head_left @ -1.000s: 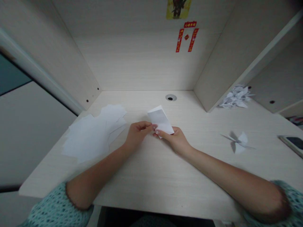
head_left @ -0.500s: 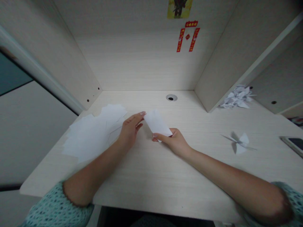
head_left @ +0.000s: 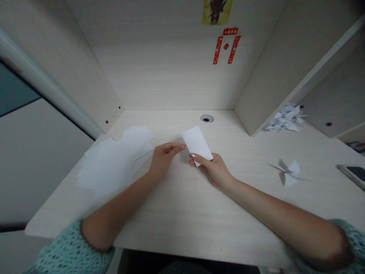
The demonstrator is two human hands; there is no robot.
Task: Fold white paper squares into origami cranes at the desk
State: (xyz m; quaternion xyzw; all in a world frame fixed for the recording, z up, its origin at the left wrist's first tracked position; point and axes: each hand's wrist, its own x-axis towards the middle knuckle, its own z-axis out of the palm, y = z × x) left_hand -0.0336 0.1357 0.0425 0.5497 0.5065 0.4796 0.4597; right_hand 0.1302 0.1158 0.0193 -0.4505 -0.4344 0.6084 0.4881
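Observation:
A small rectangle of white paper, seemingly folded, is tilted up over the desk. My right hand grips its lower end, thumb on the front and fingers behind. At the paper's left edge, my left hand has its thumb and fingertips pressed together, touching that edge. Left of my left hand lies a spread pile of white paper sheets. To the right of my right arm sits a white folded paper piece with several pointed arms.
A heap of folded white paper pieces rests beside the upright divider. A phone lies at the right edge. The desk has a round cable hole near the back panel, which carries red stickers.
The paper and my right hand have moved slightly right and up. My left hand has shifted right, its fingertips going from the paper's upper left corner down to its left edge.

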